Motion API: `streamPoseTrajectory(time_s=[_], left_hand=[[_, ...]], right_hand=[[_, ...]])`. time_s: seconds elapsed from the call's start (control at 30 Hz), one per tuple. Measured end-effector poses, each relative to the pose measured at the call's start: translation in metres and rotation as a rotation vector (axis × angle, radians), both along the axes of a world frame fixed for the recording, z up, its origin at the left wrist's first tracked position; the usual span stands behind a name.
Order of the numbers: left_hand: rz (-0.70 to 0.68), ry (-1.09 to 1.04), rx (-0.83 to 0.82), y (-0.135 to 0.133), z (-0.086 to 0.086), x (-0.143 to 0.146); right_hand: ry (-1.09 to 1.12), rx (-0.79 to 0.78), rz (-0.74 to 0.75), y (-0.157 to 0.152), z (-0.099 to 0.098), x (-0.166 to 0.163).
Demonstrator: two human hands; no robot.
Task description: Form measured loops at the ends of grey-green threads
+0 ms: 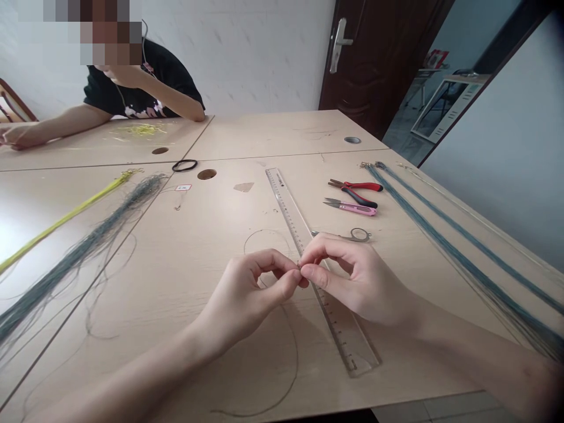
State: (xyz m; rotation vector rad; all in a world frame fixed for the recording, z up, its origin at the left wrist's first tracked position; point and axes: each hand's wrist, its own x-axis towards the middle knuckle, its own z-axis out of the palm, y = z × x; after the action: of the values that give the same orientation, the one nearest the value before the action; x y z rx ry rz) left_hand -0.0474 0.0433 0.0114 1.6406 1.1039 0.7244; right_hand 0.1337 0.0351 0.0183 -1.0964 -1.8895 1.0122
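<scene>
My left hand (259,285) and my right hand (352,279) meet at the fingertips over a clear plastic ruler (293,214). Both pinch a thin dark cord (296,352), which loops out behind the left hand and curls down toward the table's front edge. A tiny bit of the cord shows between the fingertips; its exact form there is too small to tell. Just beyond my right hand lies a small metal tool with a ring handle (360,235), partly covered by the fingers.
Red-and-black pliers (359,188) and pink thread snips (352,207) lie beyond my right hand. Blue-green cord bundles (423,220) stretch along the right; a grey-green bundle (97,241) and a yellow bundle (66,220) lie left. Another person (145,82) sits across the table.
</scene>
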Motion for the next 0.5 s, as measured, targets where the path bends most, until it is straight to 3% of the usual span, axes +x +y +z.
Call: streamPoseTrajectory(time_s=[0.37, 0.5], left_hand=[[0.025, 0.242, 0.092, -0.0020, 0.0025, 0.0021], [-0.004, 0.253, 0.101, -0.0024, 0.0011, 0.0025]], right_hand=[[-0.100, -0.020, -0.006, 0.0019, -0.0006, 0.0027], [-0.134, 0.074, 0.018, 0.0013, -0.0018, 0.0028]])
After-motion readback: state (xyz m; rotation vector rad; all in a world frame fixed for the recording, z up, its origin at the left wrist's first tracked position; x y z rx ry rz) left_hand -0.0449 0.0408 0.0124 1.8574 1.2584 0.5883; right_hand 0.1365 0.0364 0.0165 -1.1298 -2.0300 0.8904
